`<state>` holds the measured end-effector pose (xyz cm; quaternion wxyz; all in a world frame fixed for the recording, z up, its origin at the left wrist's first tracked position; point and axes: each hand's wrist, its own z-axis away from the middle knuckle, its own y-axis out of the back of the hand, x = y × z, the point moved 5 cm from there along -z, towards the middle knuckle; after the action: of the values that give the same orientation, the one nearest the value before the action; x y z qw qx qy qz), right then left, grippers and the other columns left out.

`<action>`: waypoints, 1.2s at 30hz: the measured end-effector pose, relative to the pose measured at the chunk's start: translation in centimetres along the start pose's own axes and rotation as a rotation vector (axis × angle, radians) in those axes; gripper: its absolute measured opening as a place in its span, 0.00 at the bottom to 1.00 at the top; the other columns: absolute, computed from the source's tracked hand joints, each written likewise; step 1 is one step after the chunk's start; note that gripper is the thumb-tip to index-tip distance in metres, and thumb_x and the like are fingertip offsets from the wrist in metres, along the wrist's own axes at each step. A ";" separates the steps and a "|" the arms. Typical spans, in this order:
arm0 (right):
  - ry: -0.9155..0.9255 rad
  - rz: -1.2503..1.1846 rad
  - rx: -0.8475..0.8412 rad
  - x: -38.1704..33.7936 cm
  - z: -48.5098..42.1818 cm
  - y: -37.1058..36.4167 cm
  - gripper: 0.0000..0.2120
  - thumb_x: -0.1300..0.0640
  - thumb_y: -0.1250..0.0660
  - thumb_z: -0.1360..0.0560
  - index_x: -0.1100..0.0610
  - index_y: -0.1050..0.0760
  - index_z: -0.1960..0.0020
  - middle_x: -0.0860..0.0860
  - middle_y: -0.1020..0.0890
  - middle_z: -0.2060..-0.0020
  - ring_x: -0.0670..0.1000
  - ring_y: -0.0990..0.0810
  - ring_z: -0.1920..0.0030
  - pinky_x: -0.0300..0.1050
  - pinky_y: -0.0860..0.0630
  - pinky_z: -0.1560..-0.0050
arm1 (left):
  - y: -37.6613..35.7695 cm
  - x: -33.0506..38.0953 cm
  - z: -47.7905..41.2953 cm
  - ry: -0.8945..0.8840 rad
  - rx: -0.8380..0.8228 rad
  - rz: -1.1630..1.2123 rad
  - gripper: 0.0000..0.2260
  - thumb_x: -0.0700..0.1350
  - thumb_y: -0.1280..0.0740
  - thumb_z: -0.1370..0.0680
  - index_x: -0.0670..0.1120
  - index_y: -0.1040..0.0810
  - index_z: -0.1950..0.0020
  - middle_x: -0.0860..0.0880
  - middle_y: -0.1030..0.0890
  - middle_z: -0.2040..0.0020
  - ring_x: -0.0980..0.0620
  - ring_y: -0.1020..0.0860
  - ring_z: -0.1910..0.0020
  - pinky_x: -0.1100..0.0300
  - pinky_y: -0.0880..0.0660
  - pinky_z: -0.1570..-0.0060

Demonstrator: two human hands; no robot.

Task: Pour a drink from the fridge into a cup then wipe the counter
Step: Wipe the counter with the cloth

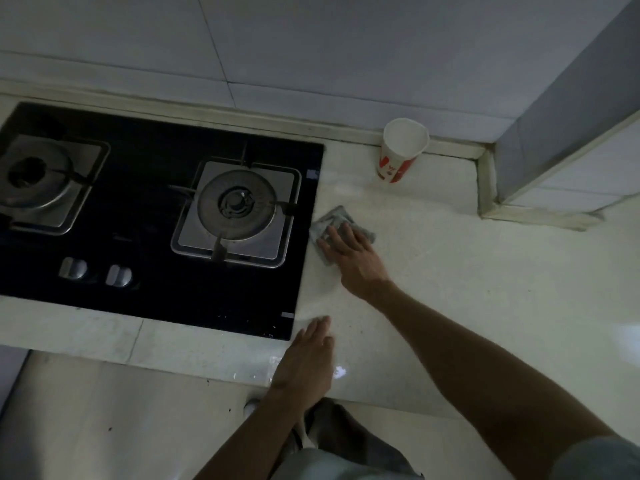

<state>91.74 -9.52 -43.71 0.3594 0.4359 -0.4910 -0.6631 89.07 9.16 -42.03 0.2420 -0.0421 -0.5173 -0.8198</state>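
Observation:
A grey cloth lies flat on the pale stone counter, just right of the hob. My right hand presses down on it with straight fingers, covering most of the cloth. My left hand rests flat on the counter near its front edge, fingers straight, holding nothing. A red and white paper cup stands upright at the back of the counter against the wall; its inside looks white and I cannot tell what it holds.
A black glass gas hob with two burners and two knobs fills the left of the counter. A tiled pillar juts out at the back right. The floor lies below the counter's front edge.

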 end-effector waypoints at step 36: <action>-0.215 0.082 -0.049 -9.2 6.7 -3.4 0.34 0.57 0.42 0.22 0.53 0.53 0.20 0.57 0.52 0.21 0.65 0.58 0.23 0.58 0.61 0.24 | -4.5 -3.9 9.4 -0.043 0.122 0.060 0.26 0.42 0.39 0.20 0.44 0.42 0.23 0.45 0.47 0.21 0.47 0.48 0.21 0.54 0.39 0.25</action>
<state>88.71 1.97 -44.02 0.3420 0.3331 -0.5275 -0.7027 88.80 20.21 -42.63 0.2573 -0.0601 -0.5697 -0.7782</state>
